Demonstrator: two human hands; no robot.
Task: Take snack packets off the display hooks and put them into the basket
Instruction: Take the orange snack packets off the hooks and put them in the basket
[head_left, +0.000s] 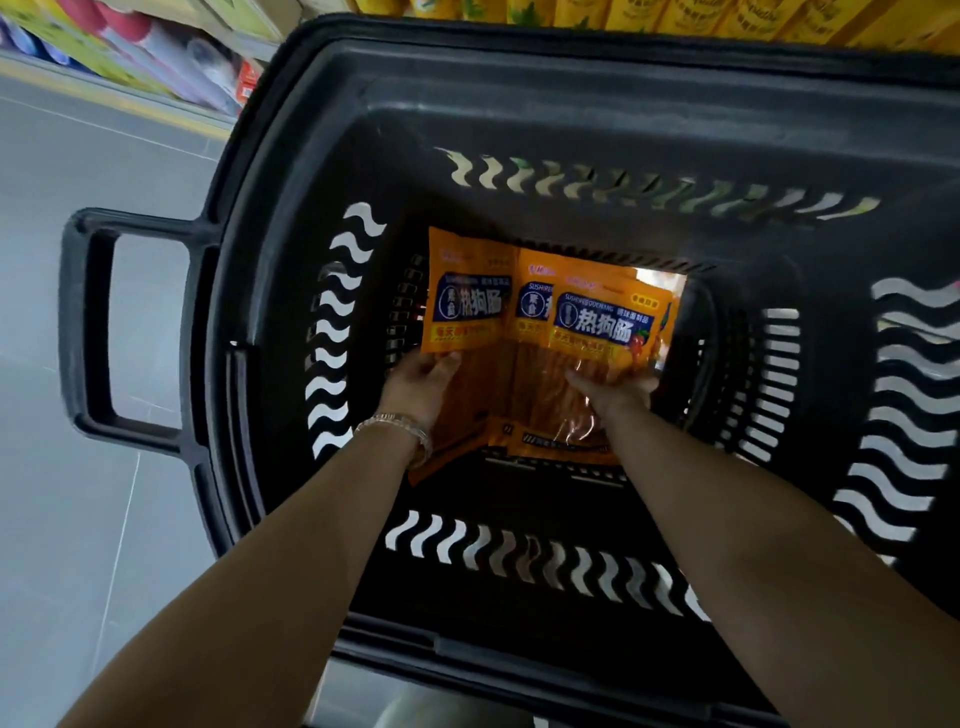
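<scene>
Orange snack packets (597, 322) lie fanned on the black basket (332, 156) floor; left hand (421, 384) pinches the leftmost, right hand (610, 387) covers others, grip unclear; settle them flat before letting go

L arm (270, 571): bare, comes in over near rim of basket (519, 124) at its left part, reaches down inside twd basket floor.
R arm (753, 519): bare, crosses near rim at basket's right part, slants down & inward.
L wrist: straight, bracelet (397, 426) round it, deep inside basket, left of centre.
L hand (421, 382): back up, fingertips at leftmost of the packets (597, 322) on basket floor; grip vs. mere touch unclear.
R hand (613, 387): palm down, fingers straight & spread, lying on packets, right of basket centre.
Hands: apart, side by side, approx. level, both well below basket rim.
</scene>
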